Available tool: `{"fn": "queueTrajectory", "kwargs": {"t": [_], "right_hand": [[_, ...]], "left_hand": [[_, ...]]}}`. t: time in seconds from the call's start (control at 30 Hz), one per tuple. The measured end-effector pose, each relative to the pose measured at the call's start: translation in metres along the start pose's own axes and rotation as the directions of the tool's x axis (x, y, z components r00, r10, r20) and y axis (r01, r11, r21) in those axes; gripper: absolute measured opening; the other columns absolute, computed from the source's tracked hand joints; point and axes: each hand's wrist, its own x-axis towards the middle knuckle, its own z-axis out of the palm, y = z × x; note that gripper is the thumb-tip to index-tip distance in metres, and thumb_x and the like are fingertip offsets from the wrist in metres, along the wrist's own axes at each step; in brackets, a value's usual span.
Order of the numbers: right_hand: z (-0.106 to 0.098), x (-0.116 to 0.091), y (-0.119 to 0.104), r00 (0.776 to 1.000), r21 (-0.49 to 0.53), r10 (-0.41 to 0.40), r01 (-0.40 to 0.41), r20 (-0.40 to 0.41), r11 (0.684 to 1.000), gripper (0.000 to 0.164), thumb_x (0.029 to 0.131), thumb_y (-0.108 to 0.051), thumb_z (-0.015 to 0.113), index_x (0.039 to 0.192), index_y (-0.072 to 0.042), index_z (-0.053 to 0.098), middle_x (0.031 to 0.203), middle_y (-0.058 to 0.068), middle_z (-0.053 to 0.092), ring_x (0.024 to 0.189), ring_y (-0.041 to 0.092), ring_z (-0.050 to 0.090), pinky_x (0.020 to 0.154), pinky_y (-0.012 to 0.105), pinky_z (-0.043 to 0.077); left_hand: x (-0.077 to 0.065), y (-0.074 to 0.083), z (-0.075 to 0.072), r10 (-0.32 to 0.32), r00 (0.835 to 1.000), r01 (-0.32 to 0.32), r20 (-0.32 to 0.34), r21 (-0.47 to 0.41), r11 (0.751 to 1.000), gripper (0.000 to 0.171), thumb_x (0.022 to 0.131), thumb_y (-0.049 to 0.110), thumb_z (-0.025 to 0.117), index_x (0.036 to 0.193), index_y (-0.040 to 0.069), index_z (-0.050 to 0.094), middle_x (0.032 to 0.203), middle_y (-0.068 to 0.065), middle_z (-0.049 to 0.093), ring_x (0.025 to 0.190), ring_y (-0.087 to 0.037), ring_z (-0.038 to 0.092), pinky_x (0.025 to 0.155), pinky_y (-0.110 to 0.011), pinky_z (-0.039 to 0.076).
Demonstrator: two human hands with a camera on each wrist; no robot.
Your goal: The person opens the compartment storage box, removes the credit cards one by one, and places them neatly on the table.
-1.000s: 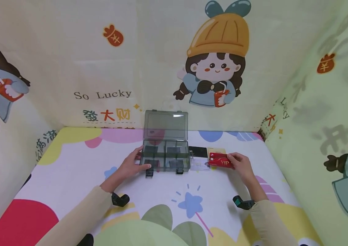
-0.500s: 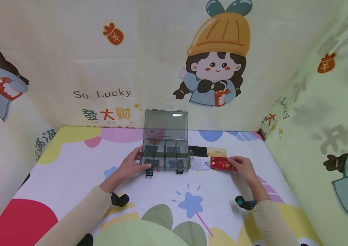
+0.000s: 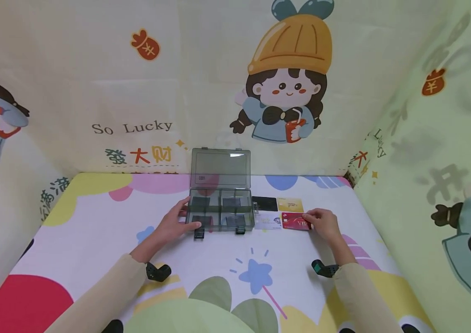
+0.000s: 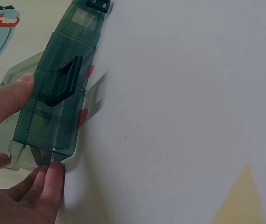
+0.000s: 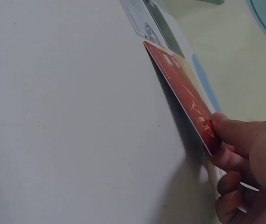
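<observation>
A grey see-through divided storage box (image 3: 220,222) stands on the table with its lid (image 3: 220,167) raised at the back. My left hand (image 3: 176,220) holds the box at its left side, the thumb over the front left corner; in the left wrist view the fingertips (image 4: 53,177) touch its end wall. Dark squares lie in the compartments. My right hand (image 3: 323,223) pinches a red VIP card (image 5: 184,93) by its right end, between thumb and fingers. The card is slightly tilted, a shadow under its near edge, beside a white card (image 3: 268,221).
A black card (image 3: 264,203) and a gold card (image 3: 289,205) lie behind the white and red ones, right of the box. Two dark latches (image 3: 199,234) hang at the box's front. A printed cloth wall (image 3: 202,92) rises behind the table (image 3: 202,259).
My right hand has brought the red card down from over the gold card's front edge to the spot in front of it. The left hand keeps its hold on the box. The head view has shifted slightly.
</observation>
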Motion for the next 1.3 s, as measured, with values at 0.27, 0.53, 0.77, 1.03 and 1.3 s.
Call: {"fn": "queueTrajectory", "kwargs": {"t": [0.27,0.53,0.77,1.03,1.3], "right_hand": [[0.001,-0.001,-0.011,1.000,-0.133,-0.011,0.010,-0.012,0.991,0.033,0.092,-0.032,0.066,0.103,-0.001,0.067,0.097,0.016,0.067,0.087,0.025,0.055,0.066,0.026,0.045],[0.000,-0.001,-0.025,0.999,-0.290,0.022,-0.030,-0.032,0.956,0.030,0.089,-0.033,0.069,0.094,-0.004,0.066,0.086,0.012,0.067,0.076,0.024,0.056,0.062,0.031,0.042],[0.003,0.000,-0.028,1.000,-0.325,0.021,-0.027,-0.022,0.945,0.025,0.089,-0.029,0.069,0.090,-0.005,0.063,0.081,0.010,0.065,0.072,0.023,0.055,0.059,0.030,0.041],[0.006,-0.003,-0.019,0.998,-0.205,0.023,-0.034,-0.057,0.978,0.026,0.092,-0.031,0.065,0.097,-0.006,0.064,0.094,0.014,0.067,0.083,0.026,0.055,0.066,0.032,0.042],[0.005,-0.005,-0.013,0.996,-0.016,-0.044,0.043,-0.076,0.999,0.039,0.098,-0.036,0.055,0.120,-0.005,0.062,0.114,0.019,0.066,0.103,0.030,0.056,0.084,0.040,0.052]], "left_hand": [[-0.004,-0.001,0.000,0.002,1.000,-0.002,0.000,-0.010,1.000,0.091,0.083,0.026,0.076,0.154,0.018,0.021,0.141,-0.016,0.045,0.128,-0.033,0.046,0.101,-0.049,0.050],[-0.005,-0.001,-0.001,0.010,1.000,-0.010,0.005,-0.014,1.000,0.091,0.084,0.027,0.076,0.155,0.018,0.020,0.141,-0.016,0.045,0.129,-0.033,0.046,0.101,-0.049,0.050],[-0.004,-0.002,-0.001,0.027,1.000,-0.027,0.009,-0.010,1.000,0.090,0.084,0.028,0.075,0.155,0.015,0.020,0.140,-0.018,0.046,0.127,-0.035,0.047,0.099,-0.049,0.051],[-0.003,-0.002,0.000,0.018,1.000,-0.018,0.010,-0.016,1.000,0.091,0.083,0.030,0.076,0.154,0.015,0.021,0.139,-0.018,0.046,0.127,-0.034,0.047,0.100,-0.049,0.051],[-0.004,0.004,-0.002,-0.014,1.000,0.014,0.021,0.002,1.000,0.088,0.085,0.028,0.074,0.154,0.017,0.020,0.142,-0.018,0.045,0.130,-0.036,0.046,0.097,-0.050,0.052]]}}
